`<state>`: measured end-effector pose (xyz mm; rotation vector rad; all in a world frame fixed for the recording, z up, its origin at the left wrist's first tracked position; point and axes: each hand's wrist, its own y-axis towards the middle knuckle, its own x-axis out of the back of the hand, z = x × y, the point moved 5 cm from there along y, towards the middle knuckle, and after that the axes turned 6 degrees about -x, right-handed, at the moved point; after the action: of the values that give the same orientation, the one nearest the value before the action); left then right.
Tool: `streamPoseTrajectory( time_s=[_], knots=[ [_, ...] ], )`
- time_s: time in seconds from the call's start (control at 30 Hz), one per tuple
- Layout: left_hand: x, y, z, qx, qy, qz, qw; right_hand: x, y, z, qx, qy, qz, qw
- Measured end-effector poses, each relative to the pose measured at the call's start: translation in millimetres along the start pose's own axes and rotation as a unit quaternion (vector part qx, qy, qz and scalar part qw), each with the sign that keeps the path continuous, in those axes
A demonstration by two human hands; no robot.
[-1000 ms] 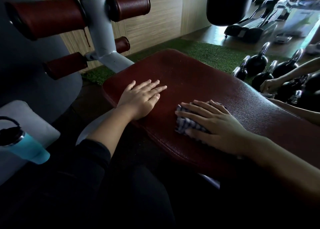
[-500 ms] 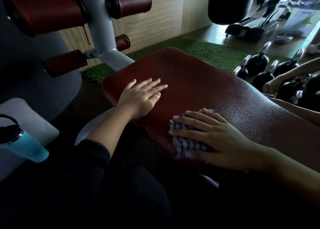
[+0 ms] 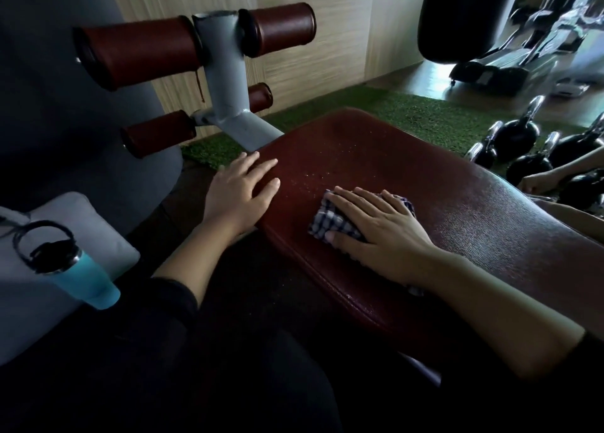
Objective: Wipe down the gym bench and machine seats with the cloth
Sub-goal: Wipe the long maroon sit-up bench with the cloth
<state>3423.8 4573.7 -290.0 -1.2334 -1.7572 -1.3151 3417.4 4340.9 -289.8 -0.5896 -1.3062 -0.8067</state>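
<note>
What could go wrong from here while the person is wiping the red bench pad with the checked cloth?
1. Droplets lie on the bench pad ahead of the cloth; short strokes may miss them.
2. The right hand presses the cloth with flat fingers and has no grip on it, so it may bunch or slip out.
3. The left hand rests at the pad's edge beside the wet patch and could slide off.

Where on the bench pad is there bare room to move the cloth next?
Bare pad runs from the cloth toward the roller frame, and rightward toward the kettlebells. It is crowded near the front edge, where the left hand and right hand press.
</note>
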Motion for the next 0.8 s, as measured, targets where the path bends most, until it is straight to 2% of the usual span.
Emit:
streamPoseTrajectory(
  time_s=[0.13,0.3,0.47,0.57,0.67,0.73,0.8],
  knots=[
    [-9,-5,8,0.003,-0.087,-0.026,0.996,-3,13,-2,-0.015,0.004,0.01,1.0],
    [-7,-5,9,-0.007,-0.077,-0.042,0.996,-4,54,2,-0.027,-0.004,0.025,0.999],
    [-5,-6,13,-0.038,-0.074,-0.055,0.995,-8,73,48,0.047,-0.005,0.035,0.998],
    [-7,-5,14,-0.034,-0.078,-0.05,0.995,-11,40,64,0.144,-0.038,0.011,0.989],
    [-9,-5,13,-0.016,-0.073,-0.044,0.996,-11,4,51,0.216,-0.051,0.016,0.975],
    [-9,-5,13,-0.011,-0.073,-0.044,0.996,-4,-2,32,0.213,-0.024,0.03,0.976],
    [-9,-6,12,-0.01,-0.075,-0.044,0.996,2,10,11,0.167,-0.016,0.048,0.985]
  ],
)
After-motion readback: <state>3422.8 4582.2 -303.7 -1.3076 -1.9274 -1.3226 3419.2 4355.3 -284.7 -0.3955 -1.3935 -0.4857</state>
